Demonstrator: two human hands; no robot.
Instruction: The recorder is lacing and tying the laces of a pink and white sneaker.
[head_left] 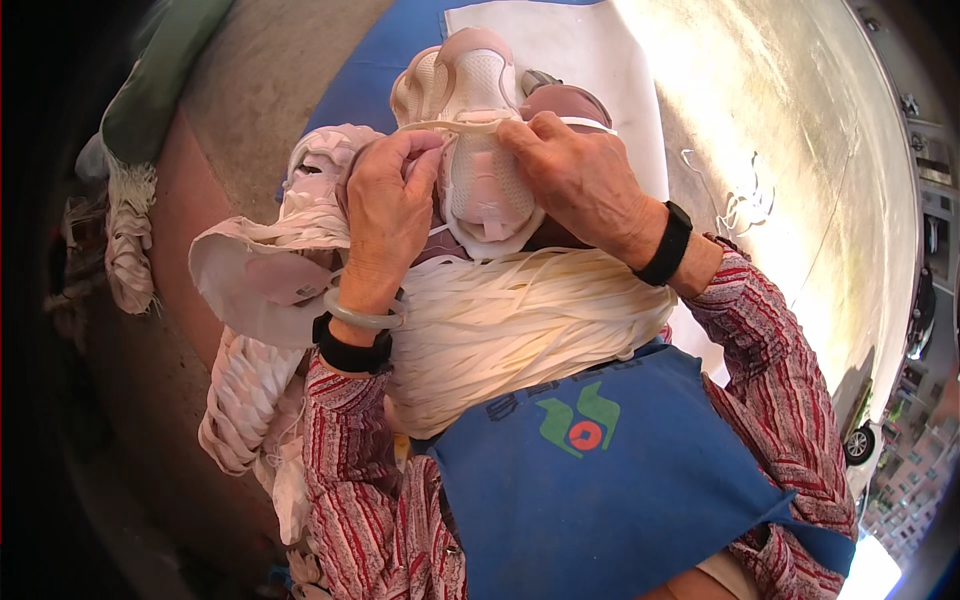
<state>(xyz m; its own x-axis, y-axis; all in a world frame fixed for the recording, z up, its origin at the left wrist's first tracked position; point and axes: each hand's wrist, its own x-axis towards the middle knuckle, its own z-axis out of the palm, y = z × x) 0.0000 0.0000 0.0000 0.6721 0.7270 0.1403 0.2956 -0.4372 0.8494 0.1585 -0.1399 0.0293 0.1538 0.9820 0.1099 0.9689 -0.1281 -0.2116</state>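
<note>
Right hand (580, 178): you pinch a flat shoelace (462, 126) above the sneaker upper (487, 190)
Left hand (392, 205): at it, grip unclear
Shoelace: likely light, limp (hold near an end)

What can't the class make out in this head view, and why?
In the head view:
Left hand: some fingertips, hidden by the hand itself.
Right hand: curled fingertips, hidden behind its knuckles.
Central pale shoe: part of its right side, behind the right hand.
Green fabric: cut off by the top edge.
Dark vehicle: small, blurred.
</note>
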